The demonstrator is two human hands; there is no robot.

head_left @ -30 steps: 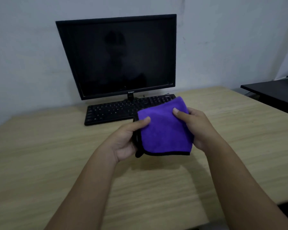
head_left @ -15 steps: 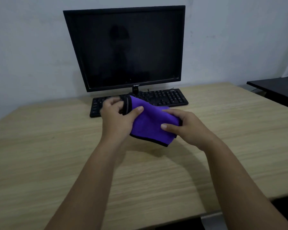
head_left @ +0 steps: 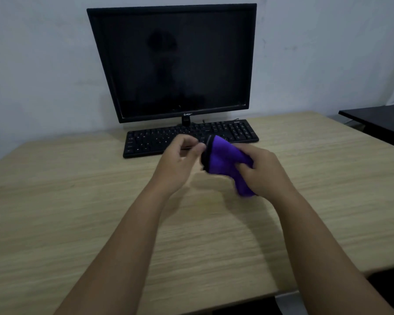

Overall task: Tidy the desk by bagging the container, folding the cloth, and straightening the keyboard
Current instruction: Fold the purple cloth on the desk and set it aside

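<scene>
A black monitor (head_left: 175,62) stands at the back of the light wooden desk (head_left: 55,212), its screen dark and its thin stand (head_left: 186,120) planted near the desk's far edge. Behind the monitor rises a pale, scuffed wall (head_left: 43,64). Off to the monitor's right, apart from the desk, juts a black tabletop (head_left: 378,120).

Pale wall (head_left: 43,64), wooden desk (head_left: 77,223), black side table (head_left: 378,119).

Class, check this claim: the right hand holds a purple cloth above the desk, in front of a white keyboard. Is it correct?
One error: the keyboard is black, not white, as the head view shows. The rest stands: the right hand holds the purple cloth above the desk, in front of it.
</scene>
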